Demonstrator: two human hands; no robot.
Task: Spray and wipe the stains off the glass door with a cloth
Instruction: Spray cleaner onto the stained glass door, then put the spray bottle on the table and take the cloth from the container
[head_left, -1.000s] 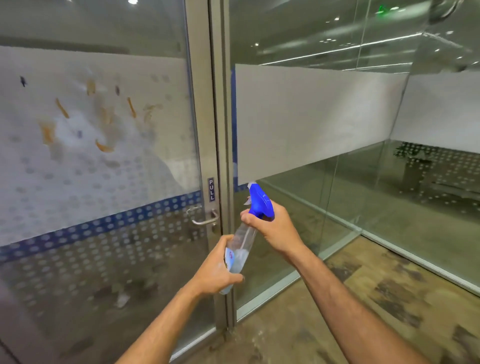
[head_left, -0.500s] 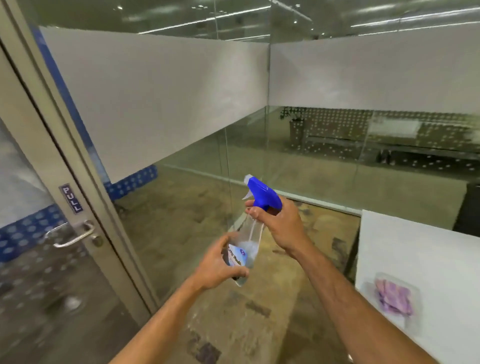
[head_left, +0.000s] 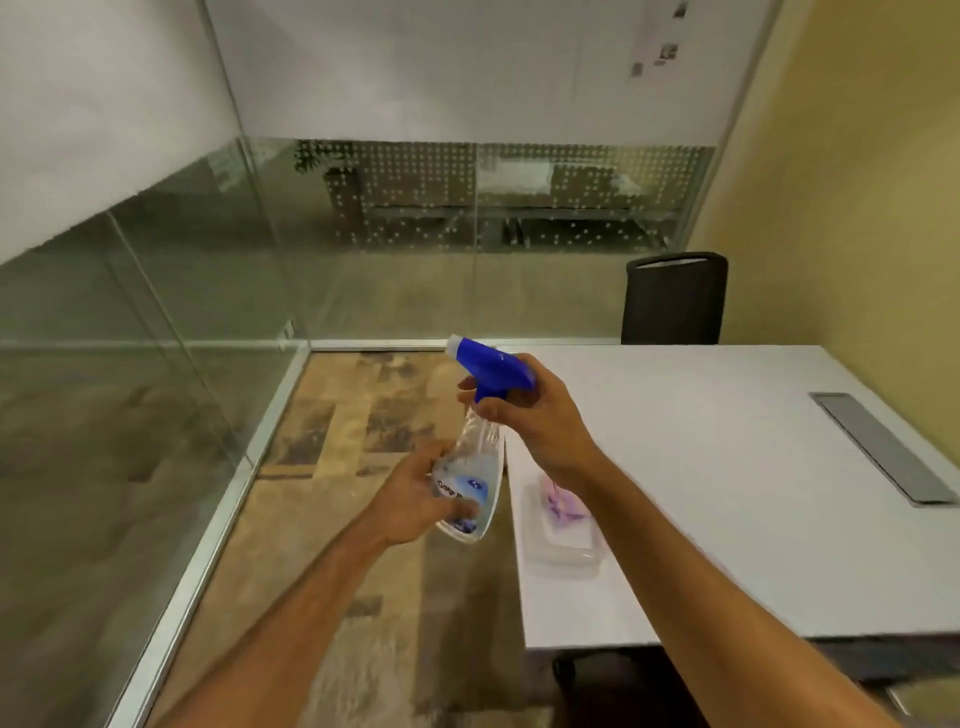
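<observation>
I hold a clear spray bottle (head_left: 474, 467) with a blue trigger head in both hands, above the floor beside the table's left edge. My left hand (head_left: 415, 493) cups the bottle's base and label. My right hand (head_left: 530, 415) grips its neck just under the blue head. A purple cloth (head_left: 563, 501) lies in a clear plastic tray (head_left: 561, 556) on the white table (head_left: 727, 467), partly hidden by my right forearm. The stained glass door is out of view.
Glass partition walls (head_left: 156, 322) stand to the left and ahead, with a metal floor rail. A black chair (head_left: 675, 299) sits behind the table. A grey cable hatch (head_left: 883, 447) is set in the tabletop. A yellow wall closes the right side.
My view has swung right, from the stained door to the table and cloth. Both hands keep the same hold on the bottle.
</observation>
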